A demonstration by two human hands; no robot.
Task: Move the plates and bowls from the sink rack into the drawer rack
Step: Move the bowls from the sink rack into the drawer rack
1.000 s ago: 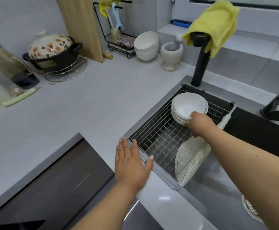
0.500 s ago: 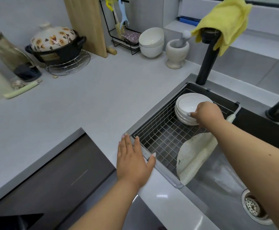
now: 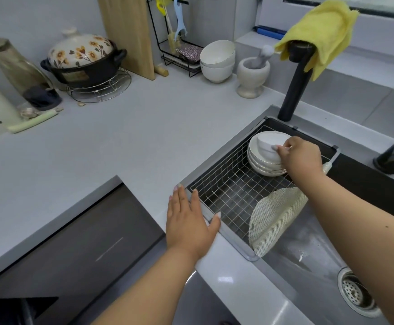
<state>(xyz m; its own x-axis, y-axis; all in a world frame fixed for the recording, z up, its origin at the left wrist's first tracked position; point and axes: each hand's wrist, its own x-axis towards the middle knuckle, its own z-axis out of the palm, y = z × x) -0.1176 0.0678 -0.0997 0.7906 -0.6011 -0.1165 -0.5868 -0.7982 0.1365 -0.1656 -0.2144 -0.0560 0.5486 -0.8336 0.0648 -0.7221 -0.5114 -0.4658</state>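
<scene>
White bowls sit stacked at the far end of the sink rack, and our right hand tilts the top bowl up, its fingers curled on the rim. Our left hand lies flat with straight fingers on the tabletop edge, touching the rack frame and holding nothing. We see no plates in the rack. We cannot see the drawer rack, so we judge that at least this stack remains to be moved.
</scene>
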